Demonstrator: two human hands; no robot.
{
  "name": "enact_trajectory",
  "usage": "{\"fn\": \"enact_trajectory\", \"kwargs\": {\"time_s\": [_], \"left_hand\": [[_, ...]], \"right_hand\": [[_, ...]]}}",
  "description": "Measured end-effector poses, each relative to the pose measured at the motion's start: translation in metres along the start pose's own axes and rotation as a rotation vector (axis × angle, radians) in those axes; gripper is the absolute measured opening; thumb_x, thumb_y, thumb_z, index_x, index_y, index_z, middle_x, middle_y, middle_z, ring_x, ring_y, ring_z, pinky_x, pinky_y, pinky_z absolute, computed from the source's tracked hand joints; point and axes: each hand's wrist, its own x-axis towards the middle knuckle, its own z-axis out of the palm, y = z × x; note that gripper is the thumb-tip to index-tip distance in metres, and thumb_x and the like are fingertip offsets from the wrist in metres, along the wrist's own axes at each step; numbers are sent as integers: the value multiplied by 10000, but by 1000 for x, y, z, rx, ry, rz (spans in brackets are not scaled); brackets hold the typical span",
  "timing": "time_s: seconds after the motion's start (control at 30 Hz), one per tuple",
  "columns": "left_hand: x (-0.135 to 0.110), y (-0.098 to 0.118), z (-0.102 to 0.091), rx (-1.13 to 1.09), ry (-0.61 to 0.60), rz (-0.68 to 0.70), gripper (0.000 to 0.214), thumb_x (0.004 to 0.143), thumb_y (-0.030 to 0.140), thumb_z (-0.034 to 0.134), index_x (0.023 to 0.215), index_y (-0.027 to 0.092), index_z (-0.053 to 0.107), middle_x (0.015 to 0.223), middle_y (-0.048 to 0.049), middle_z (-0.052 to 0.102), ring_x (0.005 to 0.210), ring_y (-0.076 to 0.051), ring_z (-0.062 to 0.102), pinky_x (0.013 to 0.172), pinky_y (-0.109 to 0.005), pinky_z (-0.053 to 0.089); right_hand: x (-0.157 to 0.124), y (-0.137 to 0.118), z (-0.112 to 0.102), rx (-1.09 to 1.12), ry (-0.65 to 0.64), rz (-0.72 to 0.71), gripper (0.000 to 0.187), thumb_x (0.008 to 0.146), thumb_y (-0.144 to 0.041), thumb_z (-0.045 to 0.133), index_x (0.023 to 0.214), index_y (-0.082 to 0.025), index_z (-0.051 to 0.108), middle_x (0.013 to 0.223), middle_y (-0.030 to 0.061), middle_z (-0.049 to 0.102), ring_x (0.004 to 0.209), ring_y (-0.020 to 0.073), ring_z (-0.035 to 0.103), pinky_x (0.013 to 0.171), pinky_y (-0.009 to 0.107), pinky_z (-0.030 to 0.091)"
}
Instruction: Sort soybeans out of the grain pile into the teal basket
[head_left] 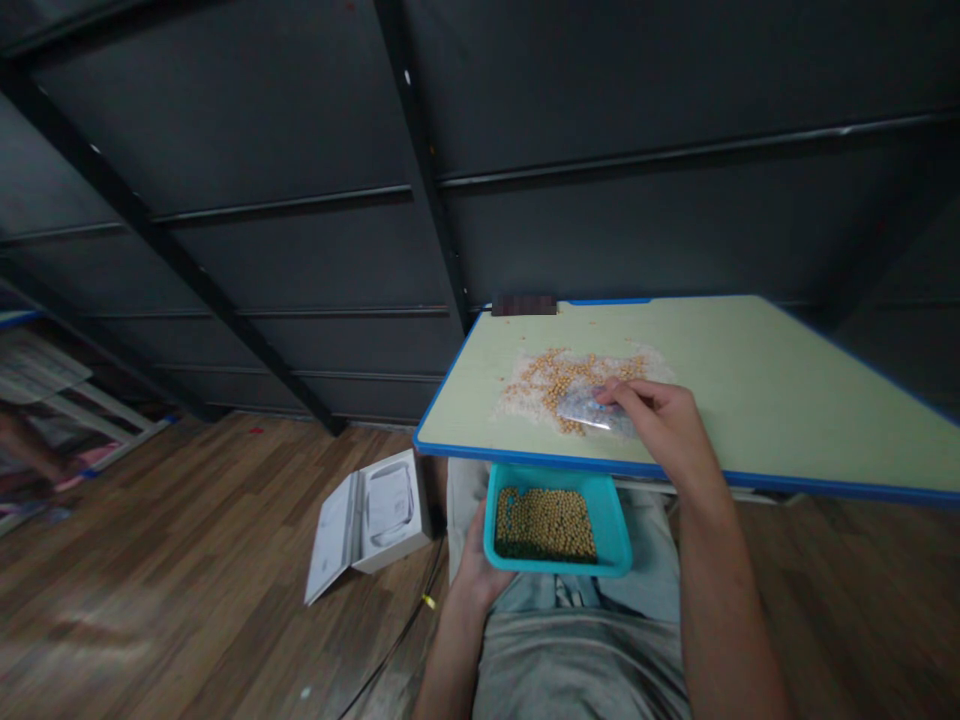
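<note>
My left hand (484, 560) is closed on the left side of a turquoise plastic tray (621, 530), holding it below the table's front edge over my lap. Inside lie many round tan beans (551, 520), with something dark green along the near side. Above the table, my right hand (656, 405) pinches a flat, shiny, clear plastic piece (592, 408), perhaps a bag or sheet. That piece rests among loose tan beans (551, 375) spread over a patch of white grains (521, 402) on the tabletop. The fingertips partly cover its right end.
The pale green table (787, 390) has a blue edge. At its far left corner sits a dark, blurred object (523, 305). An open white box (386, 505) stands on the wooden floor beside a black cable (405, 630). Dark panels rise behind. At far left, another person's arm (30, 445) shows.
</note>
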Motion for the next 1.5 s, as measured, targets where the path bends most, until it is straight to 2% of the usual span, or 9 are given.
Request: {"fn": "enact_trajectory", "kwargs": {"time_s": [0.13, 0.4, 0.6, 1.13, 1.5], "left_hand": [[1, 1, -1, 13, 21, 8, 238, 878, 413, 667, 989, 236, 780, 1042, -54, 830, 1226, -321, 679, 1136, -498, 465], [0, 0, 1, 10, 13, 14, 360, 843, 453, 722, 1076, 181, 754, 1092, -109, 816, 1220, -353, 676, 1105, -493, 494], [-2, 0, 3, 28, 28, 15, 354, 846, 473, 719, 1057, 190, 745, 1082, -108, 817, 1211, -351, 677, 1090, -499, 509], [1, -1, -3, 8, 9, 26, 410, 833, 464, 738, 1147, 201, 708, 1113, -96, 814, 1265, -355, 647, 1143, -522, 464], [2, -2, -7, 5, 6, 24, 389, 842, 465, 724, 1125, 198, 718, 1094, -95, 816, 1253, -362, 655, 1145, -506, 468]], "right_hand": [[-1, 1, -1, -32, -17, -1, 237, 896, -373, 658, 779, -243, 818, 870, 57, 822, 876, 248, 748, 816, 397, 528], [-1, -1, -3, -95, -44, -7, 277, 913, -396, 640, 804, -221, 825, 832, 63, 813, 775, 229, 714, 741, 382, 499], [-1, 1, -3, -77, -30, -10, 257, 899, -382, 647, 796, -226, 824, 869, 63, 816, 840, 234, 726, 786, 385, 509], [-2, -6, -3, -56, -94, -31, 303, 920, -410, 634, 743, -231, 801, 807, 62, 802, 787, 228, 717, 746, 383, 531], [-3, -8, -2, -42, -112, -1, 291, 920, -419, 649, 778, -223, 811, 854, 68, 811, 841, 241, 727, 797, 401, 533]]}}
